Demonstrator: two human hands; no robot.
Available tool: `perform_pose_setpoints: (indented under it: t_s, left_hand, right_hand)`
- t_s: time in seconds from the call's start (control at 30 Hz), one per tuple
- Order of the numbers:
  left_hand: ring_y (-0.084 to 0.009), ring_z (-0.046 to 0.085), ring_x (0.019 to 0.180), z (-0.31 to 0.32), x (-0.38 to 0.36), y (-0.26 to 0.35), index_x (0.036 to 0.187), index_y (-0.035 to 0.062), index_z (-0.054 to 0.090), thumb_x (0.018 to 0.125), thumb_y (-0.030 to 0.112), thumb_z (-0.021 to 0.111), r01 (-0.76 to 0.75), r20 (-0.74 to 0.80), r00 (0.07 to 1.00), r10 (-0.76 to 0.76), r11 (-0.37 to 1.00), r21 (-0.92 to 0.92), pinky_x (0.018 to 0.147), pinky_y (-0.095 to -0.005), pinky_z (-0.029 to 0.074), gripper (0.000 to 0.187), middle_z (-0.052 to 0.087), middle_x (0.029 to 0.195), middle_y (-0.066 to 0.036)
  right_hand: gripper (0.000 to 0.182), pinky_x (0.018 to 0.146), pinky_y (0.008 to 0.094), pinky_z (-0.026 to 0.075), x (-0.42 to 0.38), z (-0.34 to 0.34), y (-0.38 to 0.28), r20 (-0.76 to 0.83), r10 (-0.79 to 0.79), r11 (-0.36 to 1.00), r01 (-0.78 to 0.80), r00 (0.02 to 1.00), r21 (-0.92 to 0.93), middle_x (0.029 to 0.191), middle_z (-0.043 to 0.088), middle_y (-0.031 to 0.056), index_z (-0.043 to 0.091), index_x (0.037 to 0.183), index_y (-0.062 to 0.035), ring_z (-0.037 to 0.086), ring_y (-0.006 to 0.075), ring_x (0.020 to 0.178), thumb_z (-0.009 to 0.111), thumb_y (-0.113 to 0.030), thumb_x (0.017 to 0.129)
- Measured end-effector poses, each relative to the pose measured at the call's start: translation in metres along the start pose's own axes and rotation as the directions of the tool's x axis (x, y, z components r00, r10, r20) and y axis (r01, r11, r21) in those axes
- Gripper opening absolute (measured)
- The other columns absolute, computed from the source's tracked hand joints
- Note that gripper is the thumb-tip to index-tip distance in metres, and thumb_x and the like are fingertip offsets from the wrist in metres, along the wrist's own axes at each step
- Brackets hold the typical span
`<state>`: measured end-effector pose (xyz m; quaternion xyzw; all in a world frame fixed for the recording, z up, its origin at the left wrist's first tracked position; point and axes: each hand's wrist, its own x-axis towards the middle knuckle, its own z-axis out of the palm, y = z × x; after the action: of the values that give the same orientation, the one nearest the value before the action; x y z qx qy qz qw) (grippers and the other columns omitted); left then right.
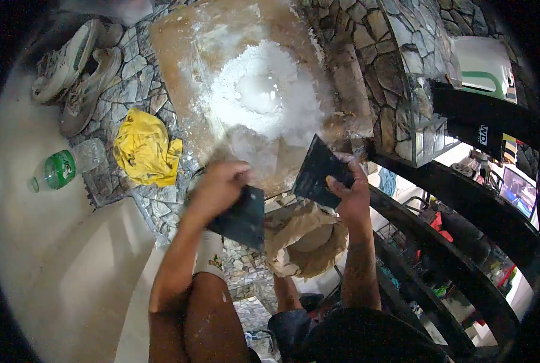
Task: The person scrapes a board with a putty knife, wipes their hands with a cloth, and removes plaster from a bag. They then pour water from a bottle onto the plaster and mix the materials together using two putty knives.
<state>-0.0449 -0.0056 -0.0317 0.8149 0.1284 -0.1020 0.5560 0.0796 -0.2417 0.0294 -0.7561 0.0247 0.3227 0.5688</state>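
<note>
Left plate: flat, dark, was gripped in the left hand, tilted beside the paper bag. Right plate: dark, pale-smudged, was held by the right hand, a corner toward the white powder.

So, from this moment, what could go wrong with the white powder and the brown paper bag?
The heaped white powder lies loose on a flat brown board, so a quick push might send some over the edge. The open brown paper bag looks soft and crumpled; the thin black plate in the right hand, close above, could perhaps catch its rim.
</note>
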Motion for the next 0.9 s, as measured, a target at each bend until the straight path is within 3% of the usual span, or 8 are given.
perform_pose_setpoints:
  t_s: [0.13, 0.17, 0.27, 0.4, 0.47, 0.6, 0.63, 0.9]
  left_hand:
    - [-0.0201, 0.062, 0.066, 0.038, 0.0, 0.015, 0.092, 0.0002, 0.063, 0.082, 0.022, 0.065, -0.033, -0.068, 0.998, 0.012, 0.946, -0.321, 0.059, -0.0318, 0.047, 0.024, 0.065, 0.079, -0.013]
    - [-0.0168, 0.06, 0.065, 0.035, 0.002, 0.018, 0.09, 0.0, 0.063, 0.082, 0.023, 0.066, 0.075, 0.04, 0.997, -0.065, 0.932, -0.354, 0.059, -0.0302, 0.047, 0.025, 0.064, 0.076, -0.01]
    - [-0.0091, 0.056, 0.061, 0.026, 0.008, 0.019, 0.087, 0.0023, 0.064, 0.081, 0.028, 0.068, 0.31, 0.27, 0.94, -0.208, 0.853, -0.419, 0.058, -0.0266, 0.046, 0.027, 0.062, 0.069, -0.003]
    - [-0.0082, 0.054, 0.056, 0.03, -0.002, -0.015, 0.078, 0.0078, 0.062, 0.082, 0.026, 0.067, 0.464, 0.251, 0.885, -0.391, 0.712, -0.528, 0.05, -0.0244, 0.044, 0.019, 0.06, 0.067, 0.0]
    - [-0.0093, 0.054, 0.054, 0.036, -0.01, -0.035, 0.076, 0.0084, 0.061, 0.083, 0.027, 0.065, 0.481, 0.291, 0.85, -0.44, 0.422, -0.769, 0.047, -0.0255, 0.044, 0.02, 0.059, 0.066, 0.0]
    - [-0.0098, 0.054, 0.054, 0.047, -0.024, -0.056, 0.077, 0.0085, 0.06, 0.083, 0.027, 0.064, 0.451, 0.374, 0.857, -0.356, 0.166, -0.877, 0.047, -0.0259, 0.043, 0.02, 0.059, 0.067, 0.0]
    - [-0.0099, 0.054, 0.054, 0.049, -0.027, -0.057, 0.077, 0.0085, 0.06, 0.083, 0.027, 0.064, 0.453, 0.388, 0.858, -0.338, 0.138, -0.881, 0.047, -0.026, 0.043, 0.02, 0.059, 0.067, 0.0]
    - [-0.0108, 0.053, 0.054, 0.065, -0.035, -0.07, 0.079, 0.0088, 0.06, 0.084, 0.028, 0.063, 0.494, 0.464, 0.859, -0.218, 0.112, -0.862, 0.045, -0.0267, 0.043, 0.02, 0.059, 0.068, -0.001]
  right_hand:
    - [0.035, 0.084, 0.0332, 0.043, 0.008, 0.015, 0.0, 0.111, -0.101, 0.967, 0.124, 0.989, -0.224, 0.095, 0.057, 0.007, 0.054, 0.106, -0.0052, 0.055, 0.0199, 0.091, 0.067, -0.007, 0.073]
    - [0.033, 0.083, 0.0328, 0.043, 0.014, 0.019, 0.001, 0.263, -0.177, 0.886, 0.27, 0.948, -0.378, 0.094, 0.058, 0.0084, 0.054, 0.105, -0.0043, 0.055, 0.0192, 0.091, 0.067, -0.008, 0.075]
    - [0.036, 0.084, 0.0333, 0.044, 0.012, 0.034, -0.001, 0.388, -0.052, 0.948, 0.168, 0.92, -0.272, 0.097, 0.057, 0.0107, 0.054, 0.107, -0.0036, 0.055, 0.0216, 0.093, 0.068, -0.009, 0.075]
    - [0.034, 0.082, 0.0328, 0.045, 0.008, 0.034, -0.007, 0.038, -0.344, 0.858, 0.331, 0.938, -0.394, 0.092, 0.058, 0.0098, 0.055, 0.107, -0.0056, 0.057, 0.0225, 0.087, 0.066, -0.011, 0.076]
    - [0.035, 0.08, 0.0336, 0.047, -0.005, 0.027, -0.002, -0.031, -0.389, 0.859, 0.35, 0.921, -0.374, 0.093, 0.058, 0.0098, 0.055, 0.109, -0.0063, 0.058, 0.0223, 0.087, 0.066, -0.009, 0.076]
    - [0.043, 0.075, 0.0267, 0.048, -0.046, 0.054, -0.006, 0.327, -0.27, 0.744, 0.412, 0.906, -0.526, 0.104, 0.057, 0.007, 0.056, 0.112, -0.0066, 0.058, 0.0152, 0.085, 0.062, 0.005, 0.071]
    - [0.04, 0.076, 0.0389, 0.048, -0.057, 0.073, -0.021, 0.343, -0.233, 0.742, 0.395, 0.91, -0.541, 0.113, 0.052, 0.0132, 0.058, 0.111, -0.0149, 0.057, 0.0305, 0.09, 0.064, -0.008, 0.072]
    - [0.05, 0.074, 0.038, 0.044, -0.044, 0.088, -0.065, 0.402, -0.489, 0.346, 0.595, 0.774, -0.725, 0.099, 0.051, 0.0103, 0.061, 0.106, -0.0123, 0.05, 0.0305, 0.09, 0.067, 0.0, 0.058]
